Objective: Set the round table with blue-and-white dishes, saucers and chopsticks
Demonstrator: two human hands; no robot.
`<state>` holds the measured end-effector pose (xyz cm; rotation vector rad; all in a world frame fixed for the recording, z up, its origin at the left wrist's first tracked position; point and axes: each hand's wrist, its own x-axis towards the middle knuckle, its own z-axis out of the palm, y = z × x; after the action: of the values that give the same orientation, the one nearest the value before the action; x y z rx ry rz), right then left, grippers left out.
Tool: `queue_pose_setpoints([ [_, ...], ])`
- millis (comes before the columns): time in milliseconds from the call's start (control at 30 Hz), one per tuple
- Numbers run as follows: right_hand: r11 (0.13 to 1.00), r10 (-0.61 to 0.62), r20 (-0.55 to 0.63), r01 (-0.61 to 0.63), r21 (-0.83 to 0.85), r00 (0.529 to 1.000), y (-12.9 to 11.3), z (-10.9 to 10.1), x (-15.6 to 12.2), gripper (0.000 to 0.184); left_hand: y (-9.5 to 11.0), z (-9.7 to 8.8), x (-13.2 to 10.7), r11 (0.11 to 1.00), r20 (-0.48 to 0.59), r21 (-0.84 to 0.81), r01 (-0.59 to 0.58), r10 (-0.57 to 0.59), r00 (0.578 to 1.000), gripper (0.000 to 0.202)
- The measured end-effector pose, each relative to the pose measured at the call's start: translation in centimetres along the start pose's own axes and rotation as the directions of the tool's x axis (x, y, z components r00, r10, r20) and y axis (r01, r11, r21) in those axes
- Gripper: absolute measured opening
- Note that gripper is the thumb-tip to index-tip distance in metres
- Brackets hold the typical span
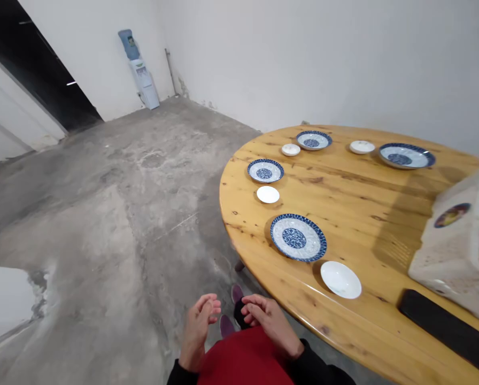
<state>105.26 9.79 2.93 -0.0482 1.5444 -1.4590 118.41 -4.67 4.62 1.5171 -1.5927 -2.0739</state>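
My left hand (199,323) hangs in front of my red apron with loosely bent fingers, holding nothing. Across from it is my right hand (269,320), empty too, its fingers slightly curled and apart, close to the edge of the round wooden table (259,240). On the table nearest my right hand lie a blue-and-white plate (298,237) and a small white dish (341,279). Farther along the rim come another patterned plate (265,171), a white dish (268,194), a third plate (314,140) and a small dish (291,149).
A white plastic basket (460,246) stands on the table at the right, beside a long black case (448,326). A large patterned plate (407,155) and a small dish (362,147) lie at the back. A water dispenser (144,83) stands against the far wall.
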Motion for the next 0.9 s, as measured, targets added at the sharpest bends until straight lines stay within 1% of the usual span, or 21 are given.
queue_pose_setpoints([
  [100, 1.0, -0.004, -0.036, 0.005, 0.01, 0.999, -1.0, 0.4, 3.1, 0.043, 1.8, 0.7, 2.6, 0.997, 0.103, 0.065, -0.052, 0.045, 0.994, 0.055],
  [133, 1.0, -0.003, -0.038, 0.003, 0.016, 0.999, -1.4, 0.7, 4.3, 0.042, 2.4, 0.8, 3.6, 0.995, 0.12, 0.084, -0.061, 0.051, 0.991, 0.055],
  [200, 1.0, 0.004, -0.036, -0.003, 0.027, 0.999, -2.4, 1.6, 7.0, 0.04, 3.6, 0.3, 5.9, 0.99, 0.124, 0.132, -0.044, 0.027, 0.992, 0.059],
  [300, 0.999, -0.016, -0.021, 0.017, 0.046, 1.0, -4.7, 3.3, 11.1, 0.04, 5.5, -1.3, 9.7, 0.985, 0.06, 0.174, 0.017, -0.028, 0.998, 0.071],
  [367, 0.996, -0.047, -0.011, 0.048, 0.07, 0.999, -6.5, 4.3, 13.7, 0.04, 7.1, -2.5, 11.9, 0.985, 0.003, 0.17, 0.027, -0.028, 1.0, 0.077],
  [433, 0.993, -0.073, -0.009, 0.074, 0.095, 0.997, -8.1, 4.9, 15.8, 0.04, 8.6, -3.4, 13.7, 0.987, -0.049, 0.16, 0.024, -0.016, 0.999, 0.08],
  [533, 0.992, -0.074, -0.025, 0.077, 0.104, 0.997, -9.6, 5.2, 18.4, 0.038, 10.4, -3.9, 15.9, 0.989, -0.085, 0.143, 0.033, -0.021, 0.996, 0.084],
  [600, 0.993, -0.067, -0.034, 0.07, 0.095, 0.997, -10.0, 5.2, 19.7, 0.037, 11.0, -3.9, 17.4, 0.989, -0.057, 0.142, 0.048, -0.041, 0.998, 0.084],
  [700, 0.996, -0.053, -0.045, 0.057, 0.074, 0.998, -10.4, 5.3, 21.4, 0.035, 11.5, -4.1, 20.1, 0.985, 0.038, 0.156, 0.077, -0.084, 0.996, 0.083],
  [767, 0.997, -0.054, -0.06, 0.058, 0.059, 0.997, -10.7, 5.7, 22.5, 0.035, 12.3, -4.2, 22.1, 0.981, 0.093, 0.17, 0.094, -0.111, 0.99, 0.084],
  [833, 0.996, -0.067, -0.083, 0.071, 0.051, 0.994, -11.4, 6.3, 23.7, 0.036, 13.8, -4.2, 24.0, 0.978, 0.128, 0.19, 0.09, -0.116, 0.985, 0.084],
  [900, 0.994, -0.086, -0.114, 0.094, 0.063, 0.99, -12.5, 7.3, 25.1, 0.036, 16.3, -4.3, 25.8, 0.975, 0.18, 0.215, 0.054, -0.094, 0.979, 0.08],
])
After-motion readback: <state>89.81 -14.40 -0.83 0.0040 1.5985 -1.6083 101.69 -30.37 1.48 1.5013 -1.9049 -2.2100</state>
